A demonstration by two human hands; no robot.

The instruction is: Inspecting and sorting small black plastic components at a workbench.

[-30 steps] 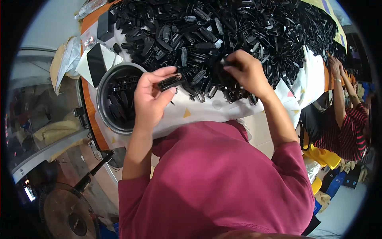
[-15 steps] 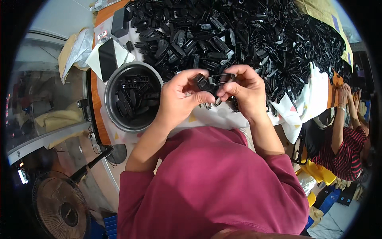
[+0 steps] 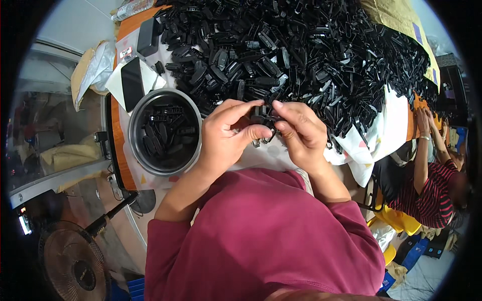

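Observation:
Between my two hands, above the near edge of the table, is a small black plastic part (image 3: 260, 115). My left hand (image 3: 227, 134) pinches its left side between thumb and fingers. At its right side, the thumb and fingertips of my right hand (image 3: 304, 134) are closed on the same part, partly covering it. Whether it is one piece or two joined pieces I cannot tell. Just beyond my hands spreads a big heap of similar black plastic parts (image 3: 271, 55). A round metal bowl (image 3: 136, 150) left of my left hand holds several more.
A phone (image 3: 132, 84) lies on white paper left of the heap, near a dark box (image 3: 147, 37) and a plastic bottle (image 3: 132, 9). A fan (image 3: 75, 266) stands at lower left. Another person in a striped shirt (image 3: 426, 193) works at the right.
My right hand has come in closer to my left. The looped black piece that showed between its fingers is now mostly hidden at the held part. The view has shifted slightly.

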